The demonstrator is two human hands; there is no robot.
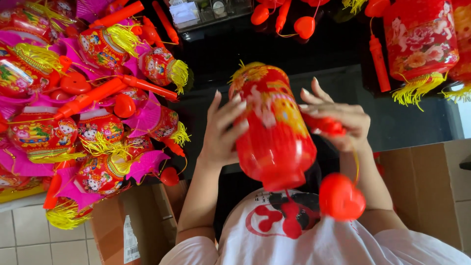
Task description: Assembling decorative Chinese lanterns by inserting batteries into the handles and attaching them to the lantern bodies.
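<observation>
At the left edge of the dark counter (230, 46) lies a heap of red lanterns (98, 122) with yellow tassels and pink paper fans; about nine or ten lantern bodies show, though the pile overlaps too much for a firm count. Several red stick handles (91, 95) lie across it, and at least three loose red heart pieces (123, 105). Below the heap stands a brown cardboard box (132, 225); its contents are hidden.

In the middle, the left hand (223, 130) grips one side of a red lantern (274, 132) held up in front of the chest, fingers spread along its printed wall. The right hand (338, 120) is closed on a red stick handle (324, 125) beside the lantern. One red heart (342, 196) hangs on a yellow cord below that hand.

At the counter's far edge sits a clear plastic box (196, 13), its contents unclear. At the right corner hangs one larger flowered lantern (422, 41), with a second cardboard box (431, 191) beneath.
</observation>
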